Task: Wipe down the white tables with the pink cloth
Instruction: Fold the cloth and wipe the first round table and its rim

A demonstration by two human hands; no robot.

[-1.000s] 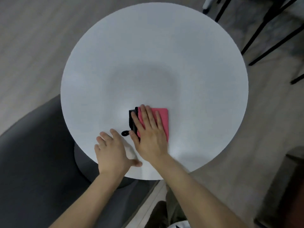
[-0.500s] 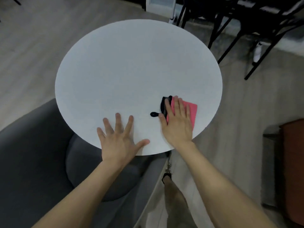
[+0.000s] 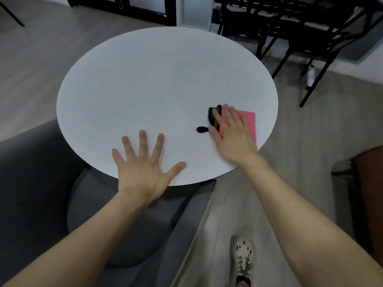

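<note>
Head view: a folded pink cloth (image 3: 247, 123) lies flat near the round white table's (image 3: 155, 83) right edge, long axis pointing away from the person. It looks soft and light, best pressed under a palm. The right hand (image 3: 233, 133) presses it, fingers straight and together; the left hand (image 3: 143, 164) rests splayed on the table.

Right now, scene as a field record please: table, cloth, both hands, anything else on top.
surface: white table, round
tool: pink cloth, flat near the table's right edge
right: right hand presses on the cloth, fingers straight
left: left hand flat on the tabletop, fingers spread
other: black object at the cloth's left side, partly under fingers; unidentifiable
nearby: grey seat, black chairs
</note>
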